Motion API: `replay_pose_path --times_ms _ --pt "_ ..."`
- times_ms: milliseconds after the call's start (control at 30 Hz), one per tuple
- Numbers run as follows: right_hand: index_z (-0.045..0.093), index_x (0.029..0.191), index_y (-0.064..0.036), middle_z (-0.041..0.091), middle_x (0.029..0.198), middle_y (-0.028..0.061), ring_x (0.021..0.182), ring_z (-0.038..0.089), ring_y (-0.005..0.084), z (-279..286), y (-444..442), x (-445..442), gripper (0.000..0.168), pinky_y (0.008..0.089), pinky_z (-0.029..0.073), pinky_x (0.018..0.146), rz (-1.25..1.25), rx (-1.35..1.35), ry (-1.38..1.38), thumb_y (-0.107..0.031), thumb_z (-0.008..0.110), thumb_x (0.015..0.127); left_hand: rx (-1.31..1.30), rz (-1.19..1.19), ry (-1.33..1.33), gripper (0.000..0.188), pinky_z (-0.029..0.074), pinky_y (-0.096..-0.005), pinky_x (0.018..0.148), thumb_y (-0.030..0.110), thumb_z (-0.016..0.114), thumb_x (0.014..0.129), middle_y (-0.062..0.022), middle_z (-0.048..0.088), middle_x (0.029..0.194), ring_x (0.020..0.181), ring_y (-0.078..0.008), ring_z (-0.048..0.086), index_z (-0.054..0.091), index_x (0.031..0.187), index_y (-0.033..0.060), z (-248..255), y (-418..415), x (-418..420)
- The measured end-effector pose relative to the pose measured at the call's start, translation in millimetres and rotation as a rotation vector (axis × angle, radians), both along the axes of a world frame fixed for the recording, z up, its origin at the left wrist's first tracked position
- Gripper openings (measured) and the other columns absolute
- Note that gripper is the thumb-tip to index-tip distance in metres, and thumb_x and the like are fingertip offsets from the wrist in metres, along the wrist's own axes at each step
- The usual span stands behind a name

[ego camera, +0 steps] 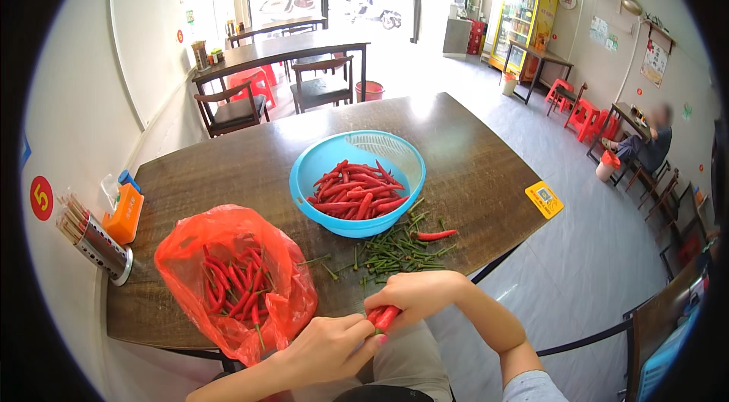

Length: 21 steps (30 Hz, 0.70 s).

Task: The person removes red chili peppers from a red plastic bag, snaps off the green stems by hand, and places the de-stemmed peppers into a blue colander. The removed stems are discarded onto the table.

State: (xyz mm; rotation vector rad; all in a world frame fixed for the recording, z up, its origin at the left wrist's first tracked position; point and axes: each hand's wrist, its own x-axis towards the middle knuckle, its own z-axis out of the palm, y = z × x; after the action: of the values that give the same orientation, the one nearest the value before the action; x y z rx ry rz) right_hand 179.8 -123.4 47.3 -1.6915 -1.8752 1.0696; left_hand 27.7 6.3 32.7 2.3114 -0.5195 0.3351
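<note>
Over the near edge of the table, my right hand (424, 295) is closed around a couple of red chili peppers (387, 318). The fingertips of my left hand (327, 346) pinch the green stem end of one of them. Left of my hands, a translucent red plastic bag (188, 231) gapes open, with red chilies (242, 282) still on their stems inside. Beyond them stands a light-blue plastic basket (300, 197) with a slotted side, holding a heap of stemless red chilies (359, 191). Cut-off green stems (401, 251) lie in a loose pile in front of it, beside one red chili (435, 236).
The dark wooden table (228, 174) carries a perforated metal chopstick holder (105, 248) and an orange tissue box (125, 211) by the wall. A yellow card (544, 200) with a printed code lies at the right corner. Across the room a person (649, 143) sits at another table.
</note>
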Motion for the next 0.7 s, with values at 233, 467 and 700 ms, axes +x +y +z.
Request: replay_pose_path --times_ms 233,467,700 --pt "0.054 0.083 -0.003 0.057 0.066 0.0133 0.063 0.056 0.0302 2 -2 -3 0.023 0.0367 0.041 0.056 -0.138 0.044 0.051 -0.023 0.061 0.074 -0.087 0.076 -0.025 0.01 0.04 -0.0322 0.041 0.008 0.057 0.074 -0.0095 0.048 0.057 0.045 -0.0235 0.05 0.051 0.07 0.0012 10 6 0" --pt "0.053 0.091 -0.008 0.059 0.066 0.0075 0.058 0.057 0.0252 -1 -9 2 0.026 0.0316 0.042 0.052 -0.173 0.13 -0.036 -0.027 0.061 0.076 -0.095 0.034 0.022 0.009 0.037 -0.0329 0.042 0.003 0.055 0.075 -0.0107 0.046 0.058 0.046 -0.0238 0.048 0.049 0.07 -0.0007 13 13 3" --pt "0.049 0.108 -0.005 0.057 0.07 0.0064 0.061 0.054 0.0157 -16 -19 -3 0.042 0.0282 0.041 0.057 -0.041 0.158 0.413 -0.038 0.055 0.081 -0.201 -0.152 0.109 0.013 0.035 -0.0335 0.041 0.003 0.054 0.077 -0.0109 0.043 0.057 0.046 -0.0241 0.046 0.046 0.068 -0.0008 11 20 3"
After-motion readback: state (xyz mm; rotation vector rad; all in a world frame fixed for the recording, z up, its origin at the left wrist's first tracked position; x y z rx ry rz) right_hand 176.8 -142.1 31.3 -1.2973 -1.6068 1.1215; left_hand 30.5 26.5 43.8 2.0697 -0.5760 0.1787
